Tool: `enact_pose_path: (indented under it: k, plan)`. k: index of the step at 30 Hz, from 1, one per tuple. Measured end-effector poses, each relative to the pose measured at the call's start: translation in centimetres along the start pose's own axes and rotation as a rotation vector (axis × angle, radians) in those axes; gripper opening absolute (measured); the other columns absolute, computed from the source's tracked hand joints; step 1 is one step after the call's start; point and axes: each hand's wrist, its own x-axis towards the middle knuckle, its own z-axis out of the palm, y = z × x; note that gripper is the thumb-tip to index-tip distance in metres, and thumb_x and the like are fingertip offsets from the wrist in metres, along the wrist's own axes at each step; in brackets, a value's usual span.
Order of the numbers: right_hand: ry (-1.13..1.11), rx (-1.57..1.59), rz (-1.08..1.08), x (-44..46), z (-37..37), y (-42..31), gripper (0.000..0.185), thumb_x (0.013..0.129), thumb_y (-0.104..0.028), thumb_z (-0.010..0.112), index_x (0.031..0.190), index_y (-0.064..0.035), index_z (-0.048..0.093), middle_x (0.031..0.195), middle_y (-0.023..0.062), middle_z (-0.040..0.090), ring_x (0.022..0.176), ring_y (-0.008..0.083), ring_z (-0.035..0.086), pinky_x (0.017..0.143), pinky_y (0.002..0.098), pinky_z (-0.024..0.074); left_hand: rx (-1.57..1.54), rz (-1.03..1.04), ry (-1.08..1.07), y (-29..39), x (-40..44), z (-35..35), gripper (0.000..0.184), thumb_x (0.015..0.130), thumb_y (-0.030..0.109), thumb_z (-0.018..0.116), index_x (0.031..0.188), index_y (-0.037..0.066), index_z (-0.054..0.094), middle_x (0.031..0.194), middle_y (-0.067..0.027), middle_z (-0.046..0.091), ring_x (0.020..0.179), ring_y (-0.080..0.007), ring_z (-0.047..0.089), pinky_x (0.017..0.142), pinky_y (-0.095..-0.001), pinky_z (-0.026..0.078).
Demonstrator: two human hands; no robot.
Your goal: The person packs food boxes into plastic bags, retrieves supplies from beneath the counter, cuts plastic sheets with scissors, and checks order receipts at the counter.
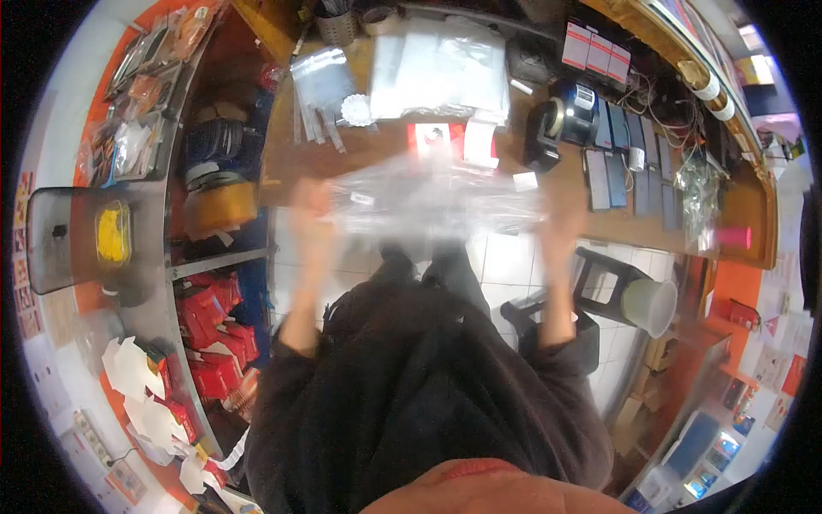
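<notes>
A clear plastic bag [437, 206] is stretched sideways in front of my body, with a small white label near its left end. My left hand [312, 206] grips the left end, and my right hand [563, 214] has hold of the right end. Both hands are blurred by motion, so single fingers do not show clearly. Just beyond the bag on the wooden table lie a red-and-white card [431, 137] and a white paper strip [480, 142]. Behind them rests a stack of clear plastic sleeves [438, 68].
Smaller plastic bags [324, 86] and a white doily [356, 110] lie at the table's left. Toward the right are a tape dispenser [544, 137] and rows of phones [629, 128]. A black stool [608, 278] stands below, and shelves with red packages [205, 317] flank my left.
</notes>
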Motion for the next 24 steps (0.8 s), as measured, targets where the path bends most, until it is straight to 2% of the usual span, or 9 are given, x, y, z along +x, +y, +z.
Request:
enact_pose_path:
  k: [2,7,9,11,14,17,19,21,24]
  plan:
    - [0.043,-0.174,0.217,0.5,0.0,1.4,0.031,0.075,0.004,0.052,0.107,0.0009,0.050,0.090,0.0169,0.062,0.085,0.0263,0.060,0.079,0.0402,0.0457,0.087,-0.006,0.155,-0.3,0.2,-0.5,0.005,0.082,0.004,0.056,0.085,0.001,0.057,0.072,-0.0052,0.056,0.067,-0.0106,0.048,0.062,-0.0279,0.042]
    - [0.042,-0.520,-0.381,0.5,2.4,6.8,0.055,0.073,-0.009,0.064,0.126,-0.0120,0.047,0.106,0.0176,0.057,0.103,0.0326,0.050,0.090,0.0525,0.0338,0.364,0.021,0.465,-0.2,1.0,-3.4,0.014,0.073,-0.010,0.045,0.069,0.002,0.039,0.061,-0.0065,0.042,0.060,-0.0159,0.045,0.054,-0.0271,0.037]
    - [0.114,-0.751,-0.004,2.4,1.2,3.0,0.064,0.071,-0.007,0.063,0.131,-0.0139,0.042,0.114,0.0174,0.052,0.106,0.0342,0.046,0.093,0.0506,0.0299,0.515,-0.020,0.328,0.3,1.0,-4.2,0.013,0.070,-0.010,0.046,0.069,0.002,0.040,0.060,-0.0088,0.038,0.057,-0.0190,0.044,0.053,-0.0324,0.037]
    - [0.057,-0.830,-0.362,0.2,4.8,1.6,0.074,0.063,-0.018,0.069,0.132,-0.0148,0.040,0.123,0.0188,0.043,0.112,0.0341,0.040,0.095,0.0462,0.0282,0.548,0.145,0.348,0.0,0.8,-1.7,0.014,0.075,-0.006,0.050,0.070,0.002,0.041,0.061,-0.0101,0.041,0.058,-0.0174,0.041,0.055,-0.0293,0.038]
    - [-0.300,-0.694,-0.747,-2.0,10.7,-5.5,0.069,0.062,-0.025,0.072,0.126,-0.0175,0.046,0.103,0.0124,0.056,0.100,0.0321,0.053,0.082,0.0471,0.0411,0.614,0.117,0.178,1.2,-0.3,0.3,0.014,0.070,-0.008,0.047,0.077,0.003,0.044,0.067,-0.0144,0.045,0.065,-0.0248,0.049,0.063,-0.0340,0.042]
    - [-0.472,-1.094,-0.380,6.7,12.2,-0.9,0.059,0.068,-0.023,0.070,0.122,-0.0125,0.049,0.078,0.0116,0.058,0.075,0.0277,0.060,0.060,0.0389,0.0461,0.911,0.290,0.323,1.3,0.5,-6.2,0.016,0.077,-0.002,0.045,0.091,0.002,0.051,0.090,-0.0174,0.054,0.087,-0.0311,0.056,0.075,-0.0388,0.043]
    - [-0.052,-0.812,-0.460,6.5,7.7,-8.2,0.044,0.079,-0.017,0.061,0.120,-0.0045,0.050,0.065,0.0105,0.056,0.058,0.0237,0.058,0.047,0.0341,0.0428,0.881,0.068,0.653,9.3,-0.6,-8.8,0.030,0.081,0.003,0.048,0.111,-0.002,0.050,0.104,-0.0206,0.053,0.104,-0.0350,0.050,0.087,-0.0421,0.041]
    - [0.056,-0.672,-0.647,3.4,7.5,-7.8,0.037,0.080,-0.014,0.058,0.114,-0.0026,0.053,0.074,0.0141,0.058,0.070,0.0276,0.058,0.061,0.0367,0.0428,0.962,0.492,0.912,7.0,-3.2,-10.4,0.024,0.079,0.005,0.051,0.102,0.000,0.054,0.104,-0.0169,0.055,0.082,-0.0333,0.055,0.077,-0.0401,0.045]
    - [-0.869,-1.095,-0.485,-0.6,11.7,3.9,0.028,0.081,-0.011,0.053,0.106,0.0004,0.057,0.087,0.0196,0.060,0.088,0.0333,0.059,0.082,0.0405,0.0427,0.816,0.091,0.202,-10.9,-8.7,-12.6,0.023,0.074,0.008,0.054,0.095,-0.002,0.058,0.102,-0.0261,0.055,0.074,-0.0430,0.058,0.072,-0.0455,0.049]
